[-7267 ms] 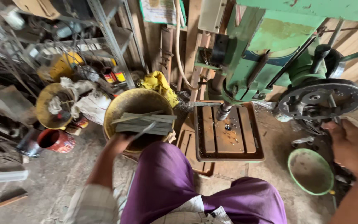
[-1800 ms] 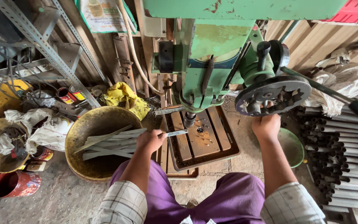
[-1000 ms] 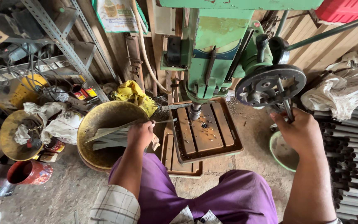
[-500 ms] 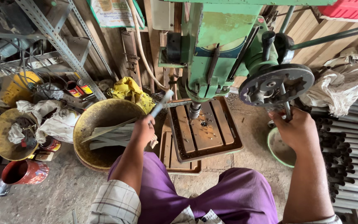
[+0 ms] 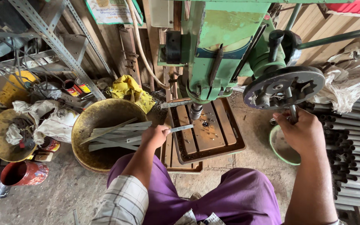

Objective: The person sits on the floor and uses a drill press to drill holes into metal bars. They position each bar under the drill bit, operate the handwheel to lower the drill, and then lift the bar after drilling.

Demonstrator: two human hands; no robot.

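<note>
A flat metal strip (image 5: 180,128) is pinched at its near end by the left hand (image 5: 155,136), the fingers curled around it, and its far end is laid on the slotted drill table (image 5: 221,141), just beside the drill chuck (image 5: 195,111) of the green drill press (image 5: 226,50). The right hand (image 5: 303,133) is closed around a spoke of the feed wheel (image 5: 284,87).

The strip is judged to be stiff, thin and fairly light, with hard edges and perhaps an oily face, so a firm grip well back from the chuck, pressing it flat to the table, seems wisest.

A large brass-coloured bowl (image 5: 101,162) is set on the floor at the left edge of the table, and several more grey strips (image 5: 113,135) are lain across it. A green basin (image 5: 282,146) is seen under the wheel; what it holds cannot be told. A red tin (image 5: 23,173) is stood further left.
</note>
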